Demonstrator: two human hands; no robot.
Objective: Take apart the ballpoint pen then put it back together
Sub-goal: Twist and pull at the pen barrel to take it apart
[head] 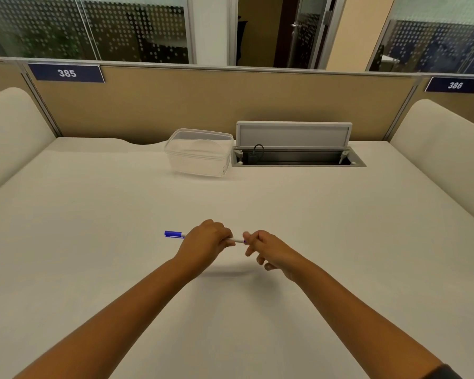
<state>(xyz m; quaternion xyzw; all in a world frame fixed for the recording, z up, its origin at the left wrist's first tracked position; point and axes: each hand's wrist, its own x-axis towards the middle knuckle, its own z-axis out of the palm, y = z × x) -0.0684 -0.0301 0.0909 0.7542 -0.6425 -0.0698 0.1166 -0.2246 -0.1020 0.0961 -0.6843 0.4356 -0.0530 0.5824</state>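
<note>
A ballpoint pen (pixel 237 239) with a white barrel and a blue cap (pixel 173 234) is held level just above the white table (pixel 93 242). My left hand (pixel 205 242) is closed around the middle of the barrel, with the capped end sticking out to the left. My right hand (pixel 263 248) pinches the pen's right end between thumb and forefinger, where a small blue tip piece shows. Most of the barrel is hidden inside my left fist.
A clear plastic container (pixel 200 153) stands at the back of the table. Right of it is an open cable hatch (pixel 296 157) with its lid raised. A tan partition runs behind, with padded side panels on both sides.
</note>
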